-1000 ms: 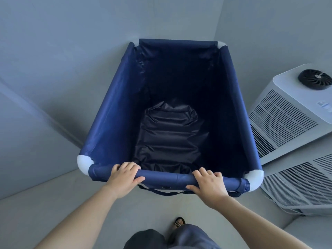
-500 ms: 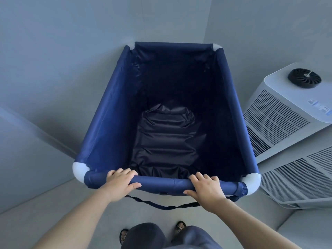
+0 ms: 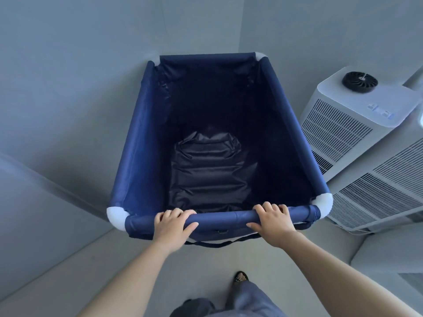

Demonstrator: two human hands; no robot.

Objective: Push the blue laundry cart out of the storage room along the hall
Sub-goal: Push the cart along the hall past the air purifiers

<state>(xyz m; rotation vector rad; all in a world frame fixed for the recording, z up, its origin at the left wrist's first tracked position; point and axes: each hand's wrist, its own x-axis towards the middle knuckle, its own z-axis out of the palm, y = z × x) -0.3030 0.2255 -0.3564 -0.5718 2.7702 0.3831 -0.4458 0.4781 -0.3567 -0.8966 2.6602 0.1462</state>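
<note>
no text can be read. the white air purifier (image 3: 357,115) carries a small panel of bluish markings (image 3: 381,110) on its top, just right of its round black vent (image 3: 359,80), too small to make out.

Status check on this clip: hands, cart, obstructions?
Left hand and right hand both gripping near rail. Blue cart nosed into wall corner. White air unit close on its right side.
</note>
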